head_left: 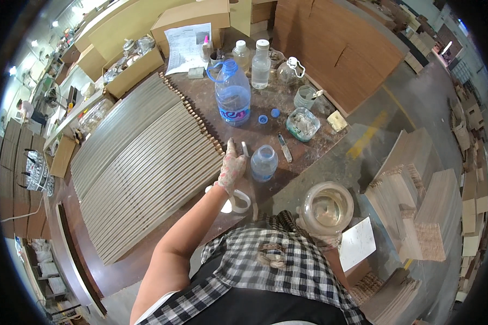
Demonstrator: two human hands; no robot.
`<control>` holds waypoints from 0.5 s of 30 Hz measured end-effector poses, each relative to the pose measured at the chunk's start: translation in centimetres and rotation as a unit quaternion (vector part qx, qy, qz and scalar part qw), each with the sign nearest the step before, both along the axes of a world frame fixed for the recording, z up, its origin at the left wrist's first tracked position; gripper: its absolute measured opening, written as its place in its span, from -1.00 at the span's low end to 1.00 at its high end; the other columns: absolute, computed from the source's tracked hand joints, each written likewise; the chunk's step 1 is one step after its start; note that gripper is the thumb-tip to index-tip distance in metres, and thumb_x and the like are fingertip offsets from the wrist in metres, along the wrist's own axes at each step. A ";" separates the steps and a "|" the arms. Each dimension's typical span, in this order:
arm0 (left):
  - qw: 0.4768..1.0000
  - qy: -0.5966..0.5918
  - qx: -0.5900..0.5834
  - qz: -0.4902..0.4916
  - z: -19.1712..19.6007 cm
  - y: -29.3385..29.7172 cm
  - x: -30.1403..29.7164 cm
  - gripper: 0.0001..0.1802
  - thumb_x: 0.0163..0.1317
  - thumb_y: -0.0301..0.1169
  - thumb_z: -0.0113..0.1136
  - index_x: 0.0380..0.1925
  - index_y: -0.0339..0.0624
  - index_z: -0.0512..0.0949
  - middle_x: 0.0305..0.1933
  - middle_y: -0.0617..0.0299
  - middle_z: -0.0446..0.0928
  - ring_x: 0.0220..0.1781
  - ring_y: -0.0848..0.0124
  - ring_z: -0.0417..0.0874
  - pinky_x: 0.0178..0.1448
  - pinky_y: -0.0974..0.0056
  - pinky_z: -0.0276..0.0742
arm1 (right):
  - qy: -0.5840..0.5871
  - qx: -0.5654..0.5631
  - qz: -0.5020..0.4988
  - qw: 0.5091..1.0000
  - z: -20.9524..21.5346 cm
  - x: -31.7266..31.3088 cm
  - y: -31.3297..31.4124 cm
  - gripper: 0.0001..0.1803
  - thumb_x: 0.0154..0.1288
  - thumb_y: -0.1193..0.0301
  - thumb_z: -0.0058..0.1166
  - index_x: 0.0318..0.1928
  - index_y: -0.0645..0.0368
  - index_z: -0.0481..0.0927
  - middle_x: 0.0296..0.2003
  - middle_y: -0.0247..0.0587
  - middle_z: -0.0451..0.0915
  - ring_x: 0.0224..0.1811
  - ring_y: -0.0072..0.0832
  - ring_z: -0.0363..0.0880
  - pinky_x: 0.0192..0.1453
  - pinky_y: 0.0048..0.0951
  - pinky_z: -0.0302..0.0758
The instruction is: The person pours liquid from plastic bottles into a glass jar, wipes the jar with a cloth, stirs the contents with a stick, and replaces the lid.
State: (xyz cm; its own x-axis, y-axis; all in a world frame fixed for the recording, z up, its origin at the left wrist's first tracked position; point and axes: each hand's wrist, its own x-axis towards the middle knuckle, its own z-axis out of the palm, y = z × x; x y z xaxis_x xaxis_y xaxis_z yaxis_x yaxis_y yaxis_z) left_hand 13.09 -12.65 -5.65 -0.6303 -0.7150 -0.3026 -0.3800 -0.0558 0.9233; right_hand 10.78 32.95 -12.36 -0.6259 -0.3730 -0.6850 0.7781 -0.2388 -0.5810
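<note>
My left hand (232,169), in a pale patterned glove, rests by the near corner of a wide stack of thin grey-brown strips (152,173), fingers stretched and apart. A short pale stick (244,149) lies beside its fingertips. Just below the wrist is a white jug (241,202) with a looped handle. To its right stands an uncapped clear bottle (264,164) holding some liquid. My right hand (332,239) is at the lower edge of a round clear jar (308,208) and appears to hold it; most of its fingers are hidden. A white card (358,245) is beside that arm.
On the table are a large blue-tinted bottle (233,93), a clear capped bottle (260,65), blue caps (263,119), a knife-like tool (284,148), a tub (302,124) and a yellowish sponge (337,121). Wooden panels (439,211) are stacked at right; a tall brown stack (336,54) stands behind.
</note>
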 end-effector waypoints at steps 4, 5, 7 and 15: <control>0.992 0.090 -0.088 -0.019 0.1 -0.1 2.3 -0.22 0.26 -0.52 0.01 0.48 -0.27 -0.01 0.34 -0.17 0.30 0.26 0.10 0.45 0.29 0.19 0.42 | 0.036 -0.112 -0.068 0.991 0.4 -2.9 -6.2 -0.09 0.20 -0.15 0.15 0.44 -0.04 0.15 0.37 -0.13 0.25 0.43 -0.16 0.24 0.44 0.09 0.29; 0.985 0.123 -0.123 -0.021 2.1 0.7 2.3 -0.26 0.29 -0.56 -0.02 0.47 -0.26 0.01 0.29 -0.10 0.35 0.19 0.16 0.49 0.26 0.20 0.44 | 0.050 -0.147 -0.101 0.983 0.4 -4.0 -7.4 -0.10 0.20 -0.15 0.15 0.44 -0.04 0.15 0.37 -0.13 0.25 0.43 -0.16 0.24 0.44 0.09 0.29; 0.963 0.202 -0.174 -0.030 7.2 2.8 3.4 -0.33 0.33 -0.60 -0.05 0.45 -0.27 0.06 0.24 -0.01 0.39 0.14 0.23 0.52 0.25 0.19 0.46 | 0.075 -0.199 -0.151 0.965 0.8 -5.3 -8.6 -0.10 0.21 -0.15 0.15 0.44 -0.05 0.16 0.37 -0.13 0.25 0.43 -0.15 0.24 0.44 0.10 0.30; 0.878 0.284 -0.007 -0.385 9.1 8.7 4.5 0.34 0.05 0.07 0.42 0.44 -0.51 -0.28 0.57 -0.22 -0.17 0.61 0.00 -0.16 0.61 0.07 -0.05 | 0.056 -0.271 -0.024 0.961 8.0 -4.3 -11.1 -0.09 0.21 -0.20 0.09 0.46 -0.07 0.16 0.41 -0.12 0.23 0.41 -0.02 0.22 0.38 0.24 0.29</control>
State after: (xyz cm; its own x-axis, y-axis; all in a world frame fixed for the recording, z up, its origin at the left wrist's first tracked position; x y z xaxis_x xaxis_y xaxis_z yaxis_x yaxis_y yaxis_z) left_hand 17.59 -3.93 3.47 -0.9747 -0.0127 0.2231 0.2227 0.0286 0.9745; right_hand 6.47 21.80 -4.39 -0.7094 -0.6252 -0.3254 0.6988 -0.5633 -0.4409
